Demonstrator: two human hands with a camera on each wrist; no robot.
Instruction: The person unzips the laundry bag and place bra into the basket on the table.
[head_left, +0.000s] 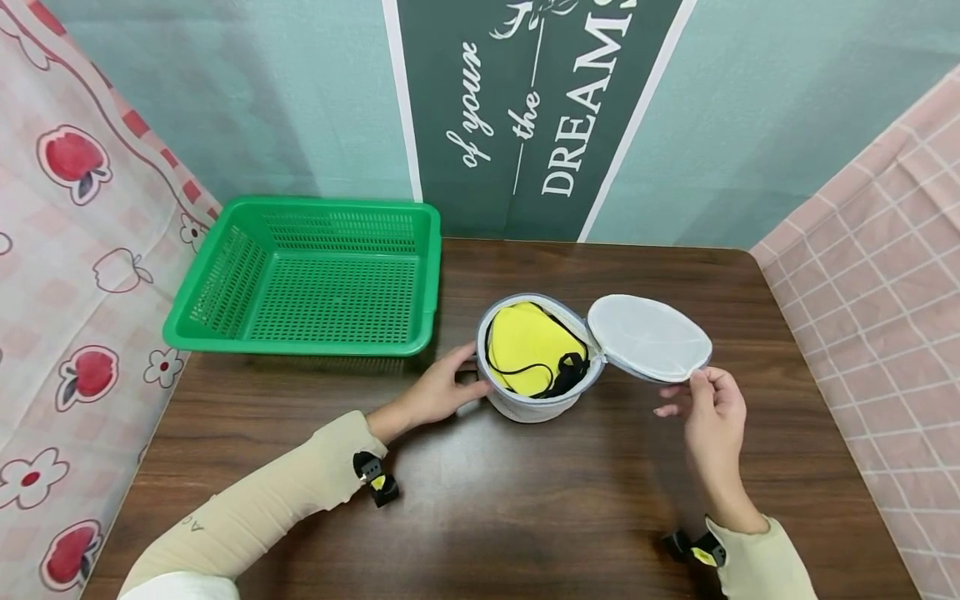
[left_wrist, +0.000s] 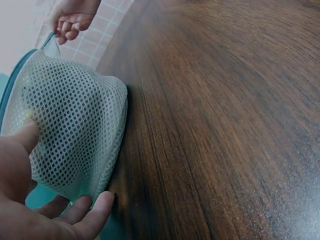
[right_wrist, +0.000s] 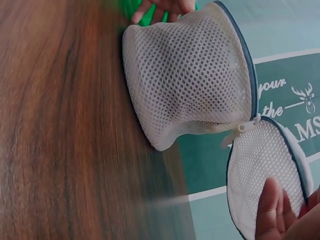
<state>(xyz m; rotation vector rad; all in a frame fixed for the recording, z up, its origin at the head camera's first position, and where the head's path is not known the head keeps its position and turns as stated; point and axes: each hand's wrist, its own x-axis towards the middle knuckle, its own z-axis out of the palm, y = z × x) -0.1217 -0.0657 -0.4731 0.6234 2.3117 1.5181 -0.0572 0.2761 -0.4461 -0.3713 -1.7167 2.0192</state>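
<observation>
A round white mesh laundry bag [head_left: 534, 408] with a grey-blue zip rim stands upright on the table. Inside it lies a folded yellow cloth item [head_left: 521, 342] with black cords and edging. My left hand [head_left: 442, 387] rests against the bag's left side, thumb in front near the rim and fingers spread, partly hidden behind. The mesh lid [head_left: 648, 337] is folded out to the right, still joined to the bag at the zip. At its lower right edge my right hand [head_left: 716, 417] pinches the lid between thumb and fingers. A white zip pull [right_wrist: 246, 126] shows at the hinge.
A green plastic basket [head_left: 318, 346] with slotted sides stands on the brown wooden table [head_left: 495, 508], back left. Behind hangs a green cloth [head_left: 315, 108] with lettering. Patterned cloths [head_left: 885, 275] close off both sides.
</observation>
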